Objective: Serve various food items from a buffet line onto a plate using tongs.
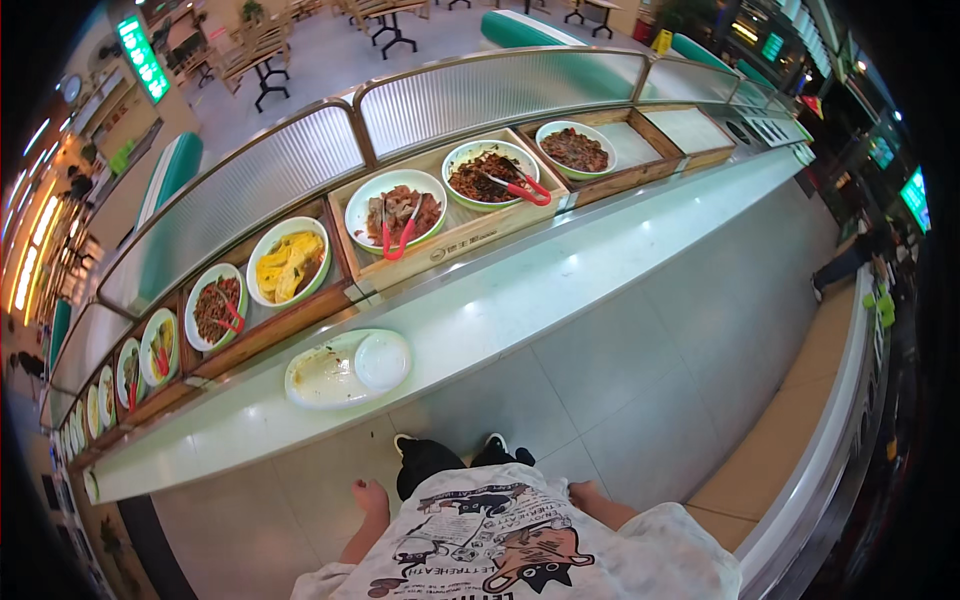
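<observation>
My left hand (370, 496) hangs beside my shirt, loosely curled, over the floor, with nothing visible in it. Partly hidden by the shirt's edge, my right hand (583, 493) is down at my other side; its fingers cannot be made out. Before me on the pale counter lies an oval dish (315, 394) with food residue, and a round white bowl (382, 361) sits at its right end. Behind it stand a bowl of yellow food (289, 262), a bowl of sliced meat (405, 214) with red-handled tongs (396, 251), and a bowl of dark shredded food (487, 174) with another pair of tongs (525, 187).
Several food bowls in wooden trays (457, 244) line the counter, backed by a ribbed clear screen (502, 90). At the right runs a second counter (817, 420) with a metal edge; a person (847, 259) is near its far end. Tables and chairs stand beyond the screen.
</observation>
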{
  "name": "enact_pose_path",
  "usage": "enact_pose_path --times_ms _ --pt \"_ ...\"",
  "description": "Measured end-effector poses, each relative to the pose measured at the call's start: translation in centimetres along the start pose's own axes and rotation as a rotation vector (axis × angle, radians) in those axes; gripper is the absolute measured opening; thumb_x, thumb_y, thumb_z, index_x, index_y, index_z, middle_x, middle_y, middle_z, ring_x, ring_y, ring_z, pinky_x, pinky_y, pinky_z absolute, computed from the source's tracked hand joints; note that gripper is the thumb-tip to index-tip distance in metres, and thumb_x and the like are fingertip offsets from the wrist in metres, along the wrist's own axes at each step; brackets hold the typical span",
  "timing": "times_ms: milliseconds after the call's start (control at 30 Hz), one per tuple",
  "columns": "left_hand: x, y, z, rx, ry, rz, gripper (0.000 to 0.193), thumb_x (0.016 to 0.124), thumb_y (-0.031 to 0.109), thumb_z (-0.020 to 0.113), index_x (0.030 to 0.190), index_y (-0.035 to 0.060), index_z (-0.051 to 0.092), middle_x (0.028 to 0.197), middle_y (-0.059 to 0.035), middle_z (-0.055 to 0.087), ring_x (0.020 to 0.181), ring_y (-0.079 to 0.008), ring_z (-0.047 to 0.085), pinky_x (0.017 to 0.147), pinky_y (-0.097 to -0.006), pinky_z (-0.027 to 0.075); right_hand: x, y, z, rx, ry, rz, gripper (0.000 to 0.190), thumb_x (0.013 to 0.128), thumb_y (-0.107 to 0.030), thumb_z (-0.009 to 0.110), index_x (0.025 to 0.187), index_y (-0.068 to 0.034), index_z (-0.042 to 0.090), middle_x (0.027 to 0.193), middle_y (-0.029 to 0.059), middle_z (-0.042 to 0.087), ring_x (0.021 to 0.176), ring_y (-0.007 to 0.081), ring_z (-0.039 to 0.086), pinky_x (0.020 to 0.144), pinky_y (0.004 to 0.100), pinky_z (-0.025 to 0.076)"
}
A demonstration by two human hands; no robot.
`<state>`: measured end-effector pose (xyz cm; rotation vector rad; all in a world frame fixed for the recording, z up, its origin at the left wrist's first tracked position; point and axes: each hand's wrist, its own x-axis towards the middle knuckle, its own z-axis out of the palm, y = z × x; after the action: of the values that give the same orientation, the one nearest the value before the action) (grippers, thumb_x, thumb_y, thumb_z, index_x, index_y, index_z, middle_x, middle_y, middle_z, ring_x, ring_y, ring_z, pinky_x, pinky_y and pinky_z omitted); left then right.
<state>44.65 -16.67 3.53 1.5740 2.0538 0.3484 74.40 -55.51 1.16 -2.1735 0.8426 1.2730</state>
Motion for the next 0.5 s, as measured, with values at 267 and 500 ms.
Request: enact_pose_path --times_ms 267,500 --pt "-3.0 2.5 -0.3 0.010 0.026 0.106 0.038 0.071 0.011 0.057 0.104 -0.0058 0.050 0.100 -0.0243 0.055 0.093 -0.0373 0.054 0.081 -0.0406 0.042 2.3 -4.8 1.5 -0.216 0.241 -0.497 0.027 0.064 -0.021 0.058 0.066 0.006 0.060 0.062 0.0215 0.059 0.060 0.0312 0.061 0.058 0.0393 0.048" --pt "-1.0 4.1 1.3 -0.018 -0.183 0.059 0.035 0.071 0.015 0.057 0.100 -0.0044 0.054 0.096 -0.0236 0.057 0.093 -0.0357 0.055 0.080 -0.0398 0.043 0.8 -11.1 1.9 0.064 -0.145 -0.360 0.022 0.073 -0.016 0.055 0.085 0.002 0.060 0.069 0.0106 0.058 0.058 0.0236 0.061 0.046 0.0337 0.047"
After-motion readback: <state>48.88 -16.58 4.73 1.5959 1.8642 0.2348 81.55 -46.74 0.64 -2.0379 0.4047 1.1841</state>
